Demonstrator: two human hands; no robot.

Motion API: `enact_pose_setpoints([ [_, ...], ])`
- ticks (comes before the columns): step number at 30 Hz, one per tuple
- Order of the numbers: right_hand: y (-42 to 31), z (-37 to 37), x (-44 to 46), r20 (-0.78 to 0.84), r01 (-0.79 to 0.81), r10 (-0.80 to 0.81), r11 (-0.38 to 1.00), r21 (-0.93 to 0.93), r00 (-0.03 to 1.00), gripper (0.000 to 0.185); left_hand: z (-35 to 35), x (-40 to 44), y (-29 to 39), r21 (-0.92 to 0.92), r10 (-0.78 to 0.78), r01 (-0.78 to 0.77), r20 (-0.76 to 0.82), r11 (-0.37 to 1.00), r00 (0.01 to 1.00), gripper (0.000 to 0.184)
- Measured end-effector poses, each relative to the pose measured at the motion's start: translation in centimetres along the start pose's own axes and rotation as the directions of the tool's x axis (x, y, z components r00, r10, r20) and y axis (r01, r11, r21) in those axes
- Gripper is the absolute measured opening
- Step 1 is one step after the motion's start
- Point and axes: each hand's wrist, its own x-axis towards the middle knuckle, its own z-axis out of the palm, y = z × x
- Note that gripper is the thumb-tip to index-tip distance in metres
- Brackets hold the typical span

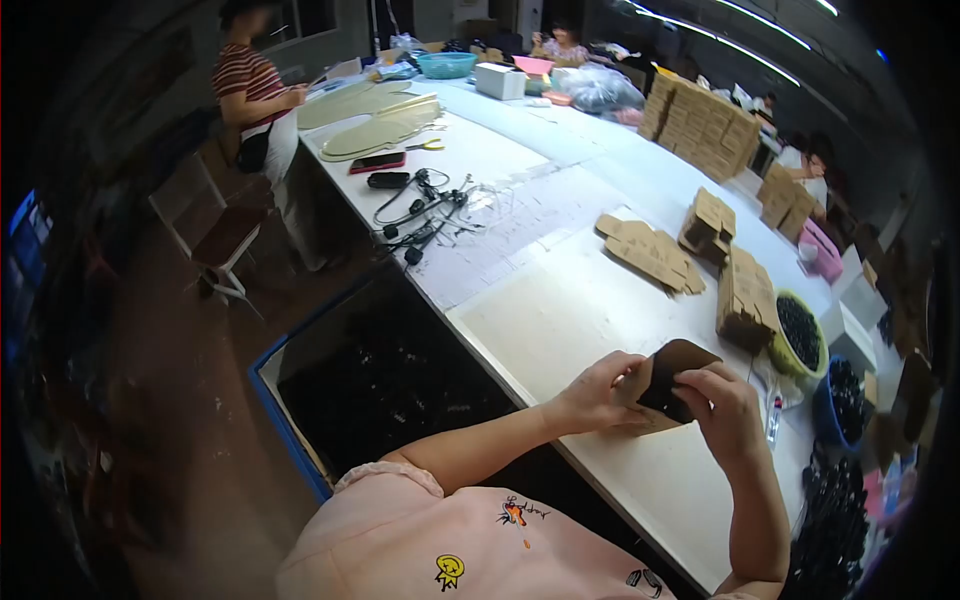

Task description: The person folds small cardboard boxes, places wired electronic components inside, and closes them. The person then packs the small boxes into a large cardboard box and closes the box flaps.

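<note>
A small brown cardboard box (684, 356) with a raised flap is held over the near edge of the white table. My left hand (600, 392) is closed around its left side, thumb and fingers gripping the wall. At the mouth of the box, the fingers of my right hand (728, 408) are bent and pressed together. Whatever they pinch there, if anything, is hidden by the fingers and the dark inside of the box. Beyond my hands, flattened cardboard boxes (650, 255) lie on the table, beside a bundle of folded boxes (746, 300).
A yellow-green basin (800, 335) and a blue basin (845, 400) hold black parts. A black pile (830, 515) lies at right. Black cables (425, 215) and a phone (377, 162) lie farther left. A blue-edged bin (290, 400) stands below. Another person (262, 95) stands beyond a chair (215, 225).
</note>
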Motion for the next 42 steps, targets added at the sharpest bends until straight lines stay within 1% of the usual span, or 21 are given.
enact_pose_setpoints([
  [1, -0.2, 0.3, 0.2, 0.016, -0.044, 0.044, 0.999, 0.012, 0.999, 0.018, -0.4, 0.1, -0.1, -0.012, -0.022, 0.022, -0.004, 1.0, 1.0, 0.066],
  [3, 0.2, 1.7, 0.9, -0.058, -0.042, 0.043, 0.999, 0.022, 0.997, 0.021, -1.0, 0.3, -0.3, -0.039, -0.067, 0.067, -0.003, 0.997, 0.998, 0.067],
  [5, -0.2, 2.3, 1.6, -0.089, -0.073, 0.071, 0.997, -0.02, 0.994, 0.021, -0.9, 0.3, -0.9, -0.066, 0.008, -0.007, 0.013, 0.998, 1.0, 0.067],
  [6, 0.5, 2.7, 1.9, -0.1, 0.047, -0.057, 0.995, -0.093, 0.993, 0.02, -0.8, 0.3, -1.2, -0.083, 0.042, -0.04, 0.022, 0.996, 0.999, 0.067],
  [9, 0.7, 2.3, 2.4, -0.031, 0.038, -0.04, 0.998, -0.057, 0.999, 0.019, -0.9, 0.6, -1.1, -0.098, 0.021, -0.015, 0.063, 0.995, 0.998, 0.068],
  [12, 1.1, 2.0, 2.4, -0.025, 0.038, -0.038, 0.999, -0.023, 0.999, 0.017, -1.0, 0.8, -1.3, -0.002, 0.105, -0.105, 0.055, 0.994, 0.993, 0.069],
  [14, 1.9, 2.0, 1.8, 0.022, 0.03, -0.029, 0.999, -0.044, 0.999, 0.016, -0.9, 1.0, -1.9, -0.08, 0.09, -0.087, 0.039, 0.993, 0.995, 0.068],
  [15, 2.6, 2.3, 1.3, 0.055, 0.005, -0.002, 0.998, -0.063, 0.999, 0.016, -0.8, 1.0, -2.1, -0.119, 0.082, -0.078, 0.029, 0.99, 0.996, 0.068],
  [18, 3.0, 3.0, 0.9, 0.11, -0.084, 0.093, 0.993, -0.089, 0.99, 0.013, -1.0, 1.2, -1.7, -0.068, 0.086, -0.084, 0.03, 0.994, 0.996, 0.066],
  [21, 2.1, 2.4, 1.4, 0.048, -0.024, 0.027, 0.998, -0.064, 0.998, 0.008, -0.9, 1.1, -1.6, -0.048, 0.066, -0.065, 0.017, 0.997, 0.998, 0.068],
  [24, 4.1, 2.7, 1.3, 0.175, 0.072, -0.042, 0.983, -0.168, 0.984, 0.003, -1.0, 0.8, -2.9, -0.074, 0.013, -0.014, -0.01, 0.997, 1.0, 0.072],
  [26, 4.7, 3.8, 1.2, 0.124, 0.051, -0.026, 0.977, -0.207, 0.992, 0.004, -0.2, 1.0, -3.8, -0.193, -0.012, 0.015, 0.017, 0.981, 1.0, 0.075],
  [27, 4.6, 4.0, 1.3, 0.091, 0.079, -0.057, 0.963, -0.257, 0.994, 0.004, 0.1, 1.0, -5.2, -0.11, 0.069, -0.072, -0.029, 0.991, 0.997, 0.067],
  [29, 5.0, 3.9, 0.7, -0.001, 0.106, -0.109, 0.97, -0.22, 0.994, 0.004, -0.1, 1.2, -3.1, -0.167, -0.105, 0.104, 0.002, 0.981, 0.995, 0.066],
  [31, 6.1, 4.2, -0.7, -0.306, 0.25, -0.255, 0.967, -0.056, 0.917, 0.01, 0.2, 1.6, -1.2, -0.175, -0.16, 0.16, 0.014, 0.972, 0.987, 0.064],
  [34, 8.7, 1.9, -3.5, -0.471, 0.132, -0.093, 0.99, 0.05, 0.877, 0.018, 0.4, 3.1, -2.6, -0.224, -0.177, 0.17, -0.01, 0.96, 0.984, 0.063],
  [35, 9.5, 1.2, -3.9, -0.44, 0.012, 0.039, 0.994, 0.112, 0.897, 0.017, 0.0, 4.0, -2.3, -0.205, -0.18, 0.171, -0.026, 0.964, 0.983, 0.063],
  [37, 12.9, 0.7, -4.8, -0.289, -0.215, 0.325, 0.911, 0.352, 0.901, 0.017, -0.1, 6.0, -2.2, -0.125, -0.182, 0.176, -0.042, 0.976, 0.982, 0.062],
  [38, 14.6, 0.8, -5.1, -0.283, -0.249, 0.412, 0.847, 0.47, 0.866, 0.016, -0.1, 6.8, -2.1, -0.154, -0.186, 0.177, -0.049, 0.972, 0.981, 0.062],
  [41, 19.9, -0.3, -5.6, -0.404, -0.268, 0.473, 0.843, 0.467, 0.783, 0.015, 1.0, 9.3, -2.3, -0.237, -0.152, 0.133, -0.063, 0.962, 0.986, 0.059],
  [42, 22.7, -0.5, -5.7, -0.452, -0.255, 0.479, 0.845, 0.47, 0.753, 0.016, 1.5, 9.7, -3.2, -0.282, -0.152, 0.14, -0.019, 0.949, 0.988, 0.059],
])
